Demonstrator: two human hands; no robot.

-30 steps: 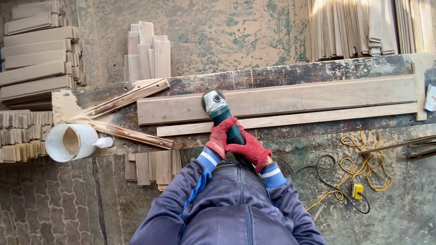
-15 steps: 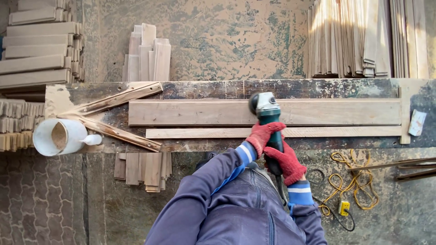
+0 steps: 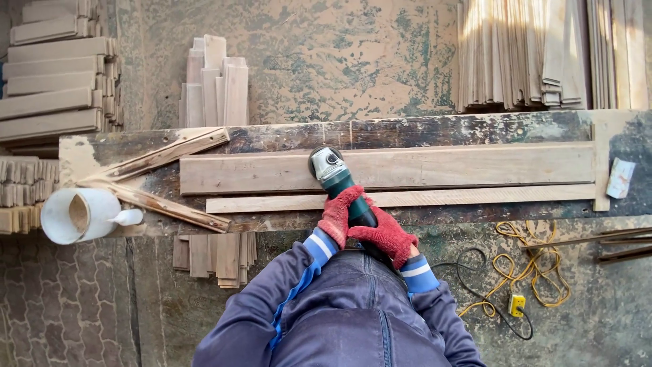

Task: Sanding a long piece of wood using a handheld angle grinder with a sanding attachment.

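Both my hands, left hand (image 3: 337,216) and right hand (image 3: 387,236), are clamped on the angle grinder (image 3: 337,178), its head on the wide plank (image 3: 387,168) mid-desk; tilting it could gouge the wood.

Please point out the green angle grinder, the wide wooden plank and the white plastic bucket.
green angle grinder (image 3: 336,175): head view, grey head.
wide wooden plank (image 3: 475,166): head view, bare top face.
white plastic bucket (image 3: 56,221): head view, rim.
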